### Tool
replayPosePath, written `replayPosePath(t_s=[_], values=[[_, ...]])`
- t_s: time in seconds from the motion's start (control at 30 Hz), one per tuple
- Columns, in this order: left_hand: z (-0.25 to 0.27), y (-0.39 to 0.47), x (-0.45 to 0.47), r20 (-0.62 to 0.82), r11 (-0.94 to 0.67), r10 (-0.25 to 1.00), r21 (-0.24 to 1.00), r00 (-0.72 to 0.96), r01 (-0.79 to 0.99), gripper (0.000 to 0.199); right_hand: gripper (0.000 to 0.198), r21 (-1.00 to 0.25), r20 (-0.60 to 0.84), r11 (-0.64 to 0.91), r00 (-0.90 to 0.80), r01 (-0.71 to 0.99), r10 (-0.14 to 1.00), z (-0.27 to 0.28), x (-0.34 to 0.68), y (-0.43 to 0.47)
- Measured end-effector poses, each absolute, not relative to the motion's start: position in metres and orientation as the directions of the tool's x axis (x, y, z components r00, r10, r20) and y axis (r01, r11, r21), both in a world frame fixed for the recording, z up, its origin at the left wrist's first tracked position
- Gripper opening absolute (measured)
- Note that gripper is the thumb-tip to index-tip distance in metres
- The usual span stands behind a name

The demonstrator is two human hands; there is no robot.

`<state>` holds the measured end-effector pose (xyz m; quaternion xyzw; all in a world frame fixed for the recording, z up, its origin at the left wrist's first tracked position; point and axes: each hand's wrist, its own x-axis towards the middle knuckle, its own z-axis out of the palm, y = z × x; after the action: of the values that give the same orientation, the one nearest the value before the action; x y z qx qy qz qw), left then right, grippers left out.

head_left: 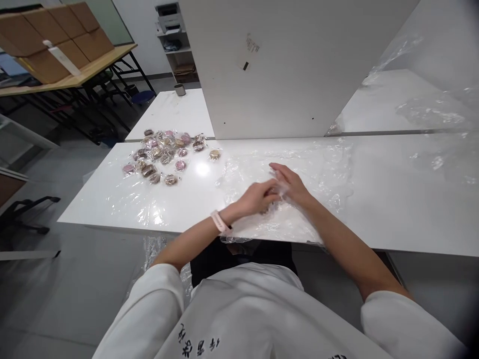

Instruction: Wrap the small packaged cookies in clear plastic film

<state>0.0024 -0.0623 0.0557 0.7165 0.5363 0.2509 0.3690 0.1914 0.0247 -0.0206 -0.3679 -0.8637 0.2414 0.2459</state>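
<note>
Over the table's front part, my left hand (pixel 258 198), with a pale band at its wrist, pinches a crumpled bit of clear plastic film (pixel 281 189). My right hand (pixel 294 185) meets it from the other side, its fingers bent around the same film. Under my left fingers shows part of a small brownish thing (pixel 265 211), mostly hidden. Beneath both hands lies a wide sheet of clear plastic (pixel 243 174). Off to the left is a loose group of small round wrapped sweets or cookies (pixel 164 154), pink, brown and yellowish. One yellowish piece (pixel 214 154) sits nearest the sheet.
A tall white panel (pixel 269 75) stands behind the white table (pixel 404 199). More clear plastic (pixel 441 112) is bunched at the far right. A small grey cup (pixel 180 89) rests on the back table. Cardboard boxes (pixel 56 40) are stacked on a wooden desk at the left.
</note>
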Motion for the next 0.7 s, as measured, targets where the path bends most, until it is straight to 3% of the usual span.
replayPosePath(t_s=[0.1,0.2,0.27,0.33,0.43,0.57,0.7], values=[[0.030,-0.067,0.043,0.022,-0.346,0.914,0.563,0.405,0.751,0.022,0.065,-0.871,0.206,0.360,-0.418,0.333,0.885,-0.016,0.196,0.026],[0.026,-0.068,0.032,0.117,-0.358,0.932,0.425,0.342,0.832,0.048,0.060,-0.939,0.148,0.257,-0.404,0.229,0.903,-0.012,0.200,0.026],[0.033,-0.080,0.008,0.170,-0.231,0.971,0.495,0.168,0.838,0.060,0.058,-0.946,0.128,0.236,-0.418,0.220,0.900,-0.010,0.201,0.026],[0.041,-0.105,-0.017,0.188,-0.019,0.974,0.622,-0.125,0.783,0.056,0.057,-0.945,0.114,0.232,-0.433,0.231,0.894,-0.005,0.202,0.025],[0.043,-0.156,-0.039,0.006,0.277,0.883,0.801,-0.469,0.531,0.057,0.056,-0.916,0.097,0.269,-0.485,0.299,0.869,0.006,0.203,0.022],[0.034,-0.206,-0.032,-0.283,0.390,0.866,0.898,-0.412,0.202,0.072,0.056,-0.776,0.115,0.450,-0.601,0.443,0.791,0.023,0.205,0.015],[0.034,-0.212,-0.020,-0.389,0.385,0.875,0.920,-0.288,-0.073,0.090,0.055,-0.564,0.121,0.683,-0.772,0.464,0.624,0.032,0.213,0.002]])
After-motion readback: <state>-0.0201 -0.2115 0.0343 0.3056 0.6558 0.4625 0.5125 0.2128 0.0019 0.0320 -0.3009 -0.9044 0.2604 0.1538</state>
